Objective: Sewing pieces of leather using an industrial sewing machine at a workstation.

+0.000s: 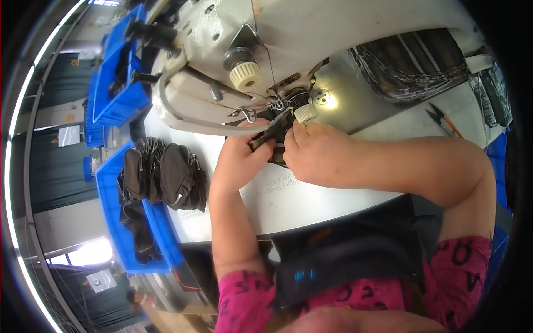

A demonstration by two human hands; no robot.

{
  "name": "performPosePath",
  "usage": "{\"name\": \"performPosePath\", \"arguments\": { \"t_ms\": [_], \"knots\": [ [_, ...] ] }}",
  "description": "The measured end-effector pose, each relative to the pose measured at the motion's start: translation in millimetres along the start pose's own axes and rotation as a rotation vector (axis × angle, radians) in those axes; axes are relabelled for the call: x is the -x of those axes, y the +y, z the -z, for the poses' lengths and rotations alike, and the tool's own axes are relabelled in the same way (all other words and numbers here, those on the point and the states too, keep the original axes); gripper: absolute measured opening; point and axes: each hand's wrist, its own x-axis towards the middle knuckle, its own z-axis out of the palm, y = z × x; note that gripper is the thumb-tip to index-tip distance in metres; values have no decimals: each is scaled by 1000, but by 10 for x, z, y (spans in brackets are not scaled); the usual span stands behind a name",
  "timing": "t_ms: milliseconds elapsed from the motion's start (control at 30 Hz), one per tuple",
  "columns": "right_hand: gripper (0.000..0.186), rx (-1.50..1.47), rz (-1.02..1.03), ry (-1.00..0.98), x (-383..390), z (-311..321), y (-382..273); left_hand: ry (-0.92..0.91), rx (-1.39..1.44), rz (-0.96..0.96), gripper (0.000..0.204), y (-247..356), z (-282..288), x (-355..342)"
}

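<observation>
A white sewing machine stands in front of me, with its needle area over the spot where both my hands work. My left hand grips a dark fabric piece from the left, thumb on top; part of its fingers is hidden behind the machine's curved lever. My right hand pinches the same piece from the right, close beside a small white knob. The machine's body hides the far part of the fabric, and its exact shape cannot be made out. A small lamp glows on the metal bed just beyond my right hand.
Several dark pouches are piled left of the machine, partly over a blue bin. More blue bins stand farther left. Right of the machine lie dark fabric pieces with loose threads and a pointed tool with an orange handle.
</observation>
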Motion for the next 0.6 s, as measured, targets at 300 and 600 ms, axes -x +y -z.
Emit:
{"name": "performPosePath", "arguments": {
  "t_ms": [300, 600],
  "knots": [
    [26, -5, -30, 21, 2, 0, -24, 359, -72, -75, 24, -95, -298, -133],
    [21, 63, 2, 34, 15, -46, -14, 382, -144, 7, 26, -47, -411, -227]
  ]
}}
